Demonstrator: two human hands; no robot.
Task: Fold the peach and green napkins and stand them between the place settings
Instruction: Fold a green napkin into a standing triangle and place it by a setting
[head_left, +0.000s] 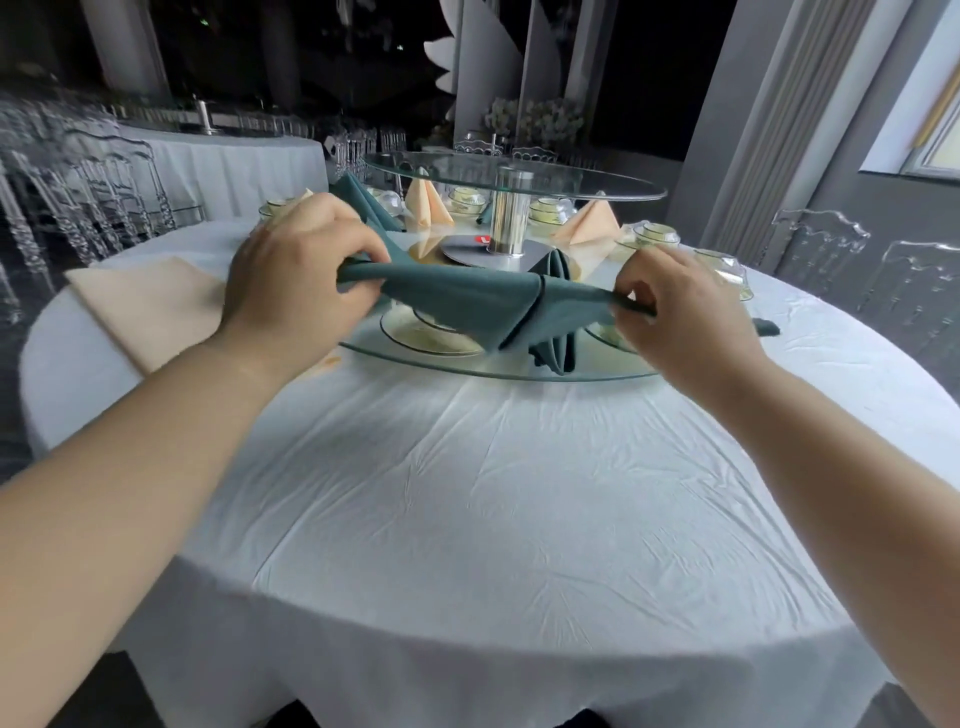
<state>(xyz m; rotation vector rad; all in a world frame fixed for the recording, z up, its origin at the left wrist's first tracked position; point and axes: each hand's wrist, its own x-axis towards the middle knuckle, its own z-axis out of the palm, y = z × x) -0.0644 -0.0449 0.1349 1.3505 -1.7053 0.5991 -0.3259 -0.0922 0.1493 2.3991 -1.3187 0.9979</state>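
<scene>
Above the near edge of the glass turntable (426, 358), the green napkin (467, 301) hangs stretched between both hands; the left hand (296, 270) pinches one end and the right hand (675, 306) pinches the other tip, probably to keep its folds taut; a peach napkin (150, 306) lies flat left of the turntable, seemingly awaiting folding; folded peach napkins (427, 205) stand beyond it.

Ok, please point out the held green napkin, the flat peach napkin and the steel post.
green napkin (467, 304), head view, middle of the folded cloth
flat peach napkin (150, 306), head view, its bare centre
steel post (510, 218), head view, halfway up the shaft
</scene>
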